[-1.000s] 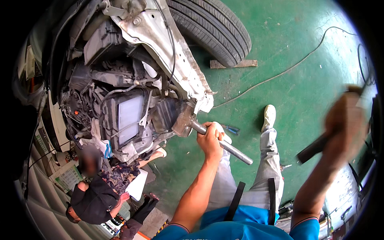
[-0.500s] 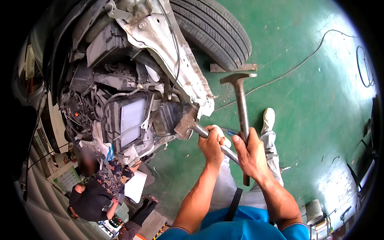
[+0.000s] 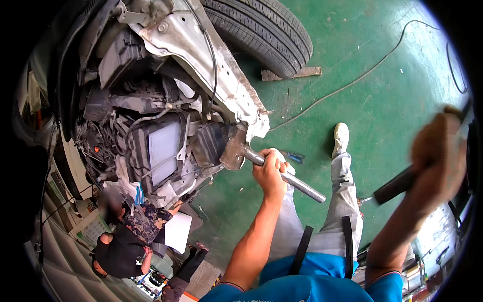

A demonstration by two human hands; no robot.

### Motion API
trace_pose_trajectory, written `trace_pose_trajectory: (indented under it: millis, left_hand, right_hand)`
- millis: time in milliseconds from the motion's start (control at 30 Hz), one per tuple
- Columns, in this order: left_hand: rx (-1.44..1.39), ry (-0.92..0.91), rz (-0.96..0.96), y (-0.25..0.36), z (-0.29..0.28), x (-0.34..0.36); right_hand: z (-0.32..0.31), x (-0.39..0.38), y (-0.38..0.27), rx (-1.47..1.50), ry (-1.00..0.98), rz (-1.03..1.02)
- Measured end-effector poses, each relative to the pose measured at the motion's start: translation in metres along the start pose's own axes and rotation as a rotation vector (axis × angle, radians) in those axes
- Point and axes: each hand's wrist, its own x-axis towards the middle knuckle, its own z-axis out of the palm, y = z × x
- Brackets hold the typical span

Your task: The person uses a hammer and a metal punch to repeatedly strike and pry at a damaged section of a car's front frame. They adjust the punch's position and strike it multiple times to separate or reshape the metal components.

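Glossy green floor stretches beside a car's creased metal frame. The left hand wraps its fingers fully around a smooth-handled hammer, its rusty, blocky head at the frame's ragged end; the blurred right hand clenches a dark cylindrical handle.

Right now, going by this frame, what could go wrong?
The left hand grips the hammer close to its head, so a stray swing of the tool in the blurred right hand might strike that hand. The hammer's head sits by the pale metal rail and could glance off it. Another person is beside the engine bay, where a chip might fly.
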Motion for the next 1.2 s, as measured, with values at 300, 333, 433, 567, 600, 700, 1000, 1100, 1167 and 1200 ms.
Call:
trace_pose_trajectory:
  millis: [300, 333, 433, 567, 600, 700, 1000, 1100, 1167, 1200]
  left_hand:
    - [0.064, 0.092, -0.079, -0.017, -0.028, -0.008]
    - [0.074, 0.126, -0.083, -0.024, -0.029, -0.013]
    - [0.027, 0.089, -0.231, -0.041, -0.053, -0.014]
    - [0.01, 0.156, -0.252, -0.037, -0.057, -0.022]
    - [0.016, 0.152, -0.246, -0.032, -0.057, -0.024]
    - [-0.001, 0.15, -0.197, -0.02, -0.064, -0.026]
    - [-0.005, -0.026, -0.163, 0.04, -0.06, -0.017]
    - [-0.083, -0.117, -0.19, 0.047, -0.06, -0.01]
    - [-0.087, -0.169, -0.205, 0.057, -0.057, -0.008]
    - [-0.064, -0.191, -0.217, 0.061, -0.056, -0.006]
  right_hand:
    - [0.094, -0.068, 0.061, 0.113, -0.508, 0.548]
    - [0.091, -0.069, 0.065, 0.113, -0.472, 0.549]
    - [0.063, -0.053, 0.072, 0.162, -0.373, 0.578]
    - [0.029, -0.061, 0.098, 0.159, -0.396, 0.558]
    - [0.02, -0.067, 0.11, 0.125, -0.425, 0.526]
    - [0.024, -0.076, 0.145, 0.145, -0.411, 0.381]
    - [0.053, -0.081, 0.162, 0.01, -0.404, 0.58]
    - [0.061, -0.078, 0.161, -0.009, -0.403, 0.586]
    - [0.07, -0.077, 0.157, -0.006, -0.419, 0.571]
    - [0.073, -0.075, 0.156, -0.002, -0.425, 0.566]
